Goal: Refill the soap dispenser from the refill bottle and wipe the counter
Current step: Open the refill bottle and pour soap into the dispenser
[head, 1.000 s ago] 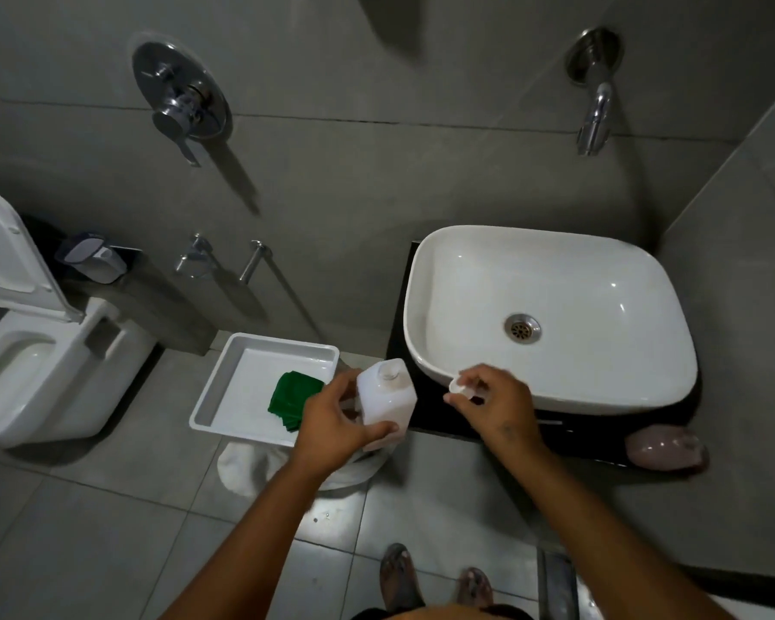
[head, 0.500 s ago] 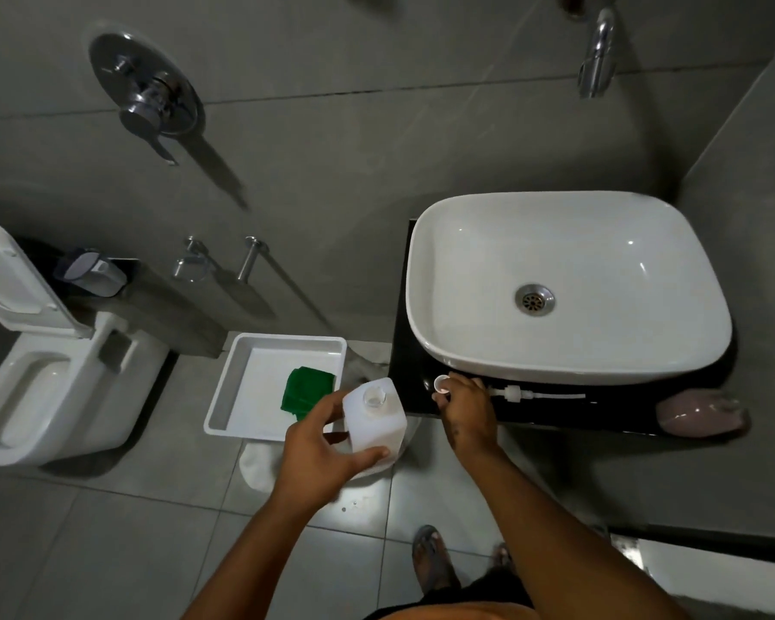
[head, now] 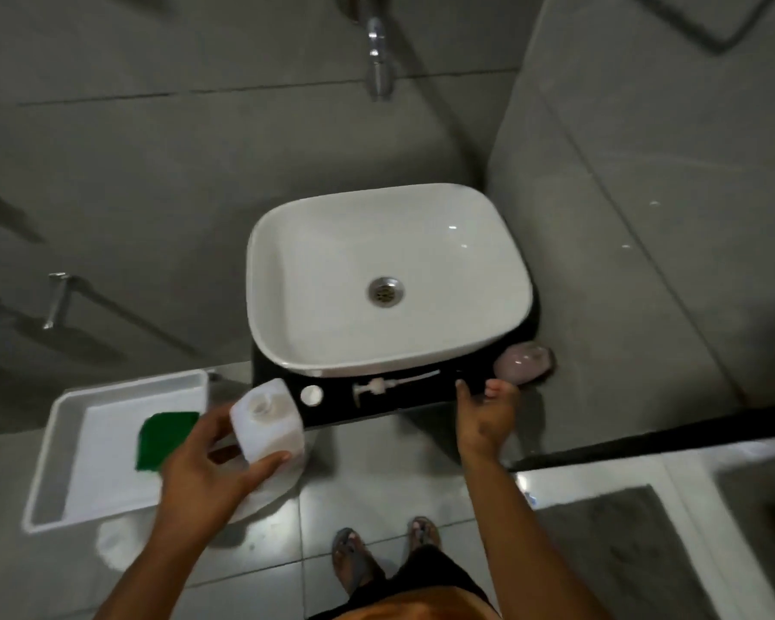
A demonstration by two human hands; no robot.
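At the lower left of the frame, the left hand [head: 198,463] has its fingers [head: 267,460] wrapped around the white refill bottle [head: 267,425], thumb on one side and the rest curled on the other, so the bottle is held clear of the dark surface [head: 421,398], just off its left end. The bottle stands nearly upright and its neck is uncapped. Its round white cap [head: 311,395] lies on the surface just right of the bottle. Next to the cap, the pump head [head: 390,386] lies flat on its side along the front edge, its tube pointing right. At the lower right centre, the right hand [head: 486,416] reaches up to the right end of the surface, fingers spread and loosely curled, holding nothing; the fingertips are just short of the pinkish soap dispenser [head: 523,362], and whether they touch it cannot be told through the blur. The dispenser lies tipped at the right corner, beside the white basin [head: 283,315], which fills most of the surface. Left of the bottle, a white tray [head: 54,449] holds a green cloth [head: 164,438]. A tap [head: 379,60] juts from the grey wall at the top centre. Sandalled feet [head: 359,561] stand on the tiled floor at the bottom.
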